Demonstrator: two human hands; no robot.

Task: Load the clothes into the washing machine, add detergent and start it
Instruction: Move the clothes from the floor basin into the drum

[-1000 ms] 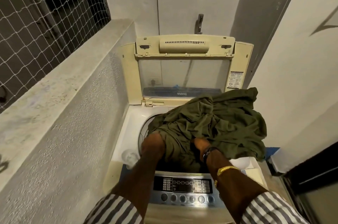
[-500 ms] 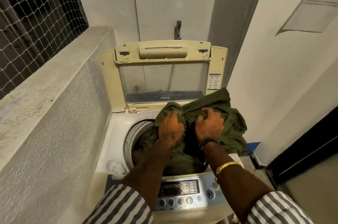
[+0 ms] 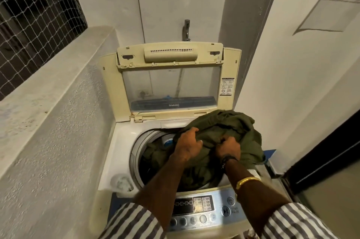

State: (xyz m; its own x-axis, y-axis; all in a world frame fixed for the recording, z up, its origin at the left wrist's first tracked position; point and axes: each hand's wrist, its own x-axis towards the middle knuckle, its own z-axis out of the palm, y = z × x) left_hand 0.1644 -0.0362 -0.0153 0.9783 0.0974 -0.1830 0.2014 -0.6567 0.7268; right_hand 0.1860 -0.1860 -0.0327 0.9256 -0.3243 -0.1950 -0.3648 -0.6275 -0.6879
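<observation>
The work area is a narrow alcove with white walls and a rough concrete ledge (image 3: pixel 48 75) along the left side. A top-loading washing machine (image 3: pixel 120 160) stands between the ledge and the right wall.

1. Nearest the camera, two striped sleeves (image 3: pixel 136 221) frame the control panel (image 3: pixel 194 205). Neither hand is on the panel or on the start/pause button (image 3: pixel 226 211).
2. Beyond the panel lies the drum opening (image 3: pixel 140 153). Dark olive fabric already sits inside it.

Progress, as a judgement: loading is under way and not complete. Part of the olive garment (image 3: pixel 224 125) is in the drum, but a large fold is bunched above the rim and spills over the right rear edge of the top deck. No detergent container is visible. Detergent and start both appear to remain.

3. Grip. The left hand (image 3: pixel 188 144) is over the centre of the opening, fingers curled and clamped on a bunch of the garment. The right hand (image 3: pixel 228 147), with a dark band at the wrist and a gold bracelet (image 3: pixel 247 180) further up the forearm, is just beside it. Its fingers are also closed round the cloth. Both hands hold the same piece.
4. Behind the garment, the lid (image 3: pixel 171 82) stands upright and fully raised, its clear window facing the camera.
5. On the wall above the lid is a tap (image 3: pixel 186 30). At far left, a netted window (image 3: pixel 35 14) sits above the ledge.
</observation>
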